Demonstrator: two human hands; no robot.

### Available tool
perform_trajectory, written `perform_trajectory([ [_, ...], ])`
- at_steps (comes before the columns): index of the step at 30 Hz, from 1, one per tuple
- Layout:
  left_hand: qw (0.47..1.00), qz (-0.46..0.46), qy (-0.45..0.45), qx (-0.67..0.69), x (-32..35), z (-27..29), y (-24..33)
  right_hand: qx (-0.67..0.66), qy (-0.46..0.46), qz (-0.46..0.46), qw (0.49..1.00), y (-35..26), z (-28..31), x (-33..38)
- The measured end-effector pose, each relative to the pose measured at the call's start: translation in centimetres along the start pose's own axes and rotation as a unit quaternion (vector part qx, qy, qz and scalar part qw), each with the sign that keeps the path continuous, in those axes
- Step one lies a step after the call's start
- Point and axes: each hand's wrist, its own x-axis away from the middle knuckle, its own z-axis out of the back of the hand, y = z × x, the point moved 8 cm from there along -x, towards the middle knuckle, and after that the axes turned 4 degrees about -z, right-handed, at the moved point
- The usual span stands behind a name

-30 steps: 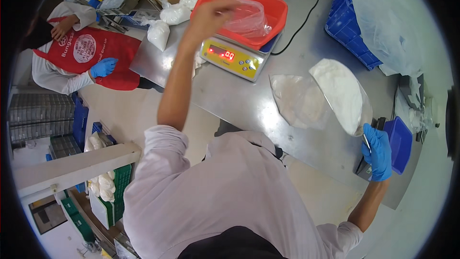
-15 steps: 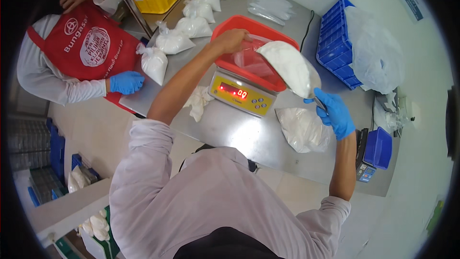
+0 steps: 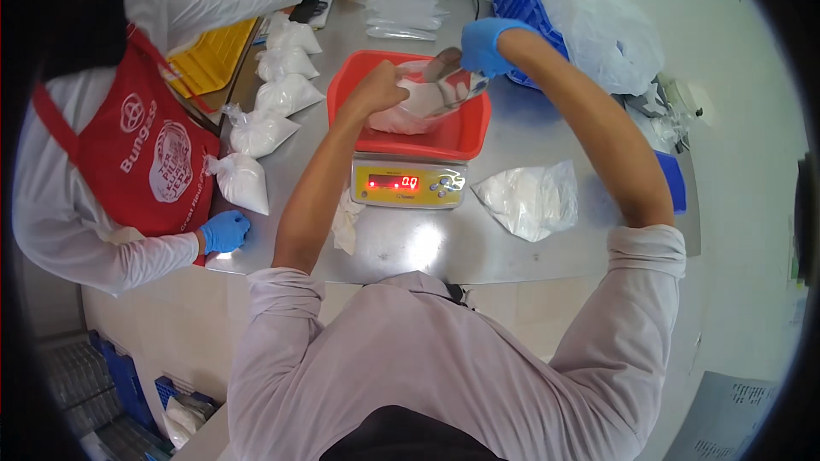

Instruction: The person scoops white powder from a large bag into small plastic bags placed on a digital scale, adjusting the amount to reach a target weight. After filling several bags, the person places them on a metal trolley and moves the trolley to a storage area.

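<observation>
A red tray (image 3: 465, 147) sits on a yellow-faced digital scale (image 3: 408, 196) with a lit red display. Inside it is a clear plastic bag (image 3: 401, 119) with white powder in its lower part. My bare left hand (image 3: 376, 90) grips the bag's mouth at the left. From the right, my blue-gloved right hand (image 3: 489, 44) holds a metal scoop (image 3: 451, 92), its front tipped down into the bag's mouth. My fingers hide most of the scoop's handle. Right of the scale lies another clear bag of white powder (image 3: 531, 201).
Several tied bags of white powder (image 3: 266, 132) line the table's left side, beside a co-worker in a red apron (image 3: 162, 162). Flat empty bags (image 3: 406, 13) lie at the back. A blue crate (image 3: 523, 0) with plastic stands at the back right. A pale cloth (image 3: 346, 222) lies left of the scale.
My right hand has swung up and left, tipping the full scoop into the bag; powder now sits inside. My view has shifted. The co-worker's far arm has reached toward the table's back.
</observation>
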Motion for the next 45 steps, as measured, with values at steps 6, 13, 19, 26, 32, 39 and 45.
perform_trajectory([
  [6,0.991,0.014,0.046,0.127,2.4,3.5,0.8,-0.155,0.011,-0.015,0.988,6.0,2.7,6.4],
  [13,0.948,0.1,0.201,0.224,18.0,12.2,0.4,-0.452,0.182,-0.305,0.818,11.3,-1.7,27.3],
  [19,0.929,0.19,-0.182,0.261,22.6,-6.1,1.8,-0.459,0.068,-0.462,0.756,16.5,-16.0,42.5],
  [26,0.998,-0.009,-0.051,0.035,14.3,-28.2,9.7,-0.186,0.122,-0.299,0.928,11.5,-25.9,30.6],
  [32,0.99,-0.006,-0.007,-0.137,8.4,-35.3,11.5,-0.182,0.195,-0.251,0.931,11.1,-32.5,26.3],
  [39,0.964,0.205,0.02,0.168,6.5,-39.2,5.8,-0.276,0.194,-0.27,0.902,10.1,-37.7,26.5],
  [45,0.741,0.249,0.072,0.62,5.0,-42.5,10.2,-0.375,0.178,-0.347,0.841,9.9,-40.9,26.8],
])
